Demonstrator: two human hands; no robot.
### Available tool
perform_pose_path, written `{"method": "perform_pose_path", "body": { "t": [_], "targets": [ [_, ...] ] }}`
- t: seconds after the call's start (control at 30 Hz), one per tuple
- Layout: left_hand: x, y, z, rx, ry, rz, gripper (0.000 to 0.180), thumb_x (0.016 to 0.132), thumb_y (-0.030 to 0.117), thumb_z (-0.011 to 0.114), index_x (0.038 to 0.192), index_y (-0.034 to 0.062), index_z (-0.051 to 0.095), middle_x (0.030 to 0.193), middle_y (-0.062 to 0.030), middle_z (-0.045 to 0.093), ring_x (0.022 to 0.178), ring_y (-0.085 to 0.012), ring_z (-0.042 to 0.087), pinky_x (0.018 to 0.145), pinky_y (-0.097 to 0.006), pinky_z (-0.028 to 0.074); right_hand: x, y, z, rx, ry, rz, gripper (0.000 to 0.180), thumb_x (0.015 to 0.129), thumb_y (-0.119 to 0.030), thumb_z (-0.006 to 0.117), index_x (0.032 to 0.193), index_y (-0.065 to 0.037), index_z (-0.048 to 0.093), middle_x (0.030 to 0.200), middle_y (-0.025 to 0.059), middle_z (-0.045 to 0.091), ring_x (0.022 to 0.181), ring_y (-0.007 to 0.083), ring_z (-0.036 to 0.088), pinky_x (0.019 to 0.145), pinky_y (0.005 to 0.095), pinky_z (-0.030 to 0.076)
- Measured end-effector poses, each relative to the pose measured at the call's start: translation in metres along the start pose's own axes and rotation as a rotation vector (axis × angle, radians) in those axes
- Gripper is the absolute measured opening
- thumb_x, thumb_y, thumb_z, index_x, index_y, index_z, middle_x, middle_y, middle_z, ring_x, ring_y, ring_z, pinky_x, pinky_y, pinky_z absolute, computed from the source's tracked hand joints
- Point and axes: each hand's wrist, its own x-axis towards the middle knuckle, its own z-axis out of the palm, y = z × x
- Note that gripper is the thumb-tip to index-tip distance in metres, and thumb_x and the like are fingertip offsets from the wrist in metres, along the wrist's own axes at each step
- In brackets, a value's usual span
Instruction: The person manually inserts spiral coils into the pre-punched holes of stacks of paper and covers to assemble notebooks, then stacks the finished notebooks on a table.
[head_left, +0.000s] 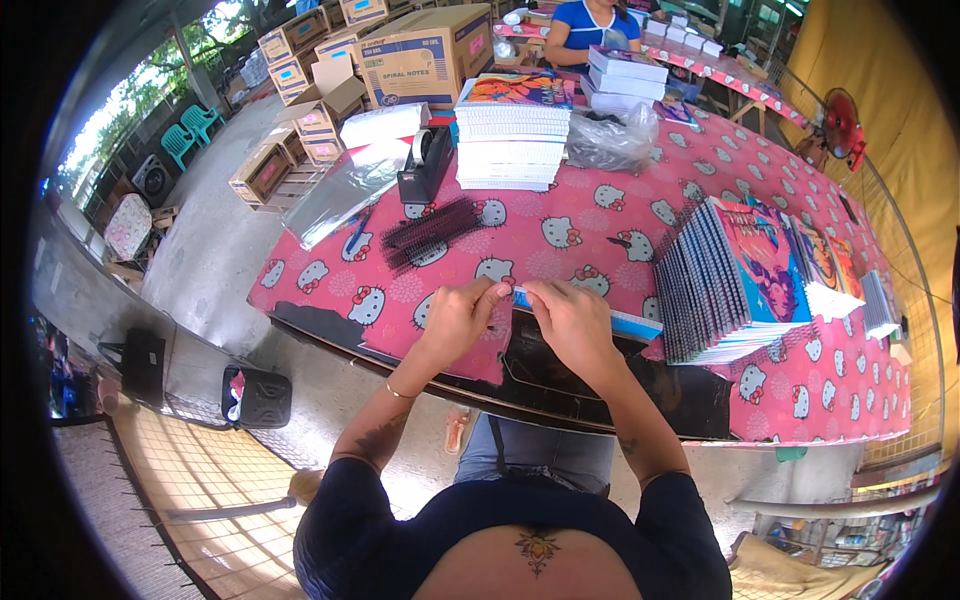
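Note:
My left hand point(463, 318) and my right hand point(573, 322) meet over the near edge of the table, fingers closed, thumbs toward each other. Both pinch the left end of a thin notebook with a blue edge point(637, 325). Most of the notebook is hidden by my right hand; its edge shows between the thumbs and again to the right. Beyond my left hand lies a pile of black spiral binding coils point(432, 236). Right of my right hand stands a tall stack of spiral-bound notebooks point(735, 280) with colourful covers.
A white-edged stack of booklets point(512, 145), a black tape dispenser point(424, 168), clear plastic sheets point(345, 200) and a crumpled plastic bag point(618, 140) lie across the pink-covered table point(560, 235). Cardboard boxes point(425, 60) stand behind. A person point(590, 35) sits beyond; a red fan point(843, 125) is at right.

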Motion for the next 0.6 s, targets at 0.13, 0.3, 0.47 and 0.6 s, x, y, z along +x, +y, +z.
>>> {"method": "perform_pose_path", "body": {
  "t": [0.13, 0.3, 0.47, 0.6],
  "targets": [
    [-0.004, -0.005, 0.002, -0.032, 0.016, -0.079, 0.032, 0.102, 0.025, 0.062, 0.082, 0.0004, 0.068, 0.055, -0.0094, 0.059, 0.047, -0.0163, 0.059, 0.047, -0.030, 0.043, 0.001, 0.000, 0.001, 0.016, 0.021, 0.008, 0.010, 0.092, -0.014, 0.066, 0.100, -0.009, 0.069, 0.081, 0.0092, 0.068, 0.068, 0.0316, 0.066, 0.061, 0.0416, 0.050],
    [-0.005, -0.003, 0.003, -0.202, -0.015, -0.145, 0.034, 0.102, 0.026, 0.061, 0.082, -0.0001, 0.068, 0.056, -0.0072, 0.060, 0.051, -0.0122, 0.060, 0.048, -0.029, 0.045, 0.001, -0.001, -0.001, 0.015, 0.004, 0.021, 0.010, 0.092, -0.015, 0.066, 0.101, -0.010, 0.069, 0.081, 0.0093, 0.068, 0.068, 0.0321, 0.066, 0.060, 0.0419, 0.050],
    [0.003, -0.005, 0.003, -0.169, 0.015, -0.108, 0.033, 0.102, 0.026, 0.062, 0.084, -0.0011, 0.067, 0.056, -0.0076, 0.060, 0.051, -0.0111, 0.060, 0.048, -0.028, 0.045, 0.002, -0.002, -0.002, 0.004, -0.021, 0.000, 0.008, 0.092, -0.014, 0.067, 0.098, -0.008, 0.068, 0.081, 0.0081, 0.069, 0.069, 0.0287, 0.067, 0.062, 0.0404, 0.051],
    [0.007, -0.007, -0.001, -0.081, -0.095, -0.135, 0.027, 0.099, 0.024, 0.066, 0.090, -0.0014, 0.067, 0.066, -0.0103, 0.065, 0.057, -0.0145, 0.063, 0.053, -0.030, 0.049, 0.002, -0.001, -0.002, 0.017, -0.018, 0.000, 0.009, 0.091, -0.014, 0.067, 0.098, -0.008, 0.068, 0.081, 0.0078, 0.069, 0.069, 0.0291, 0.067, 0.062, 0.0408, 0.051]
  ]
}}
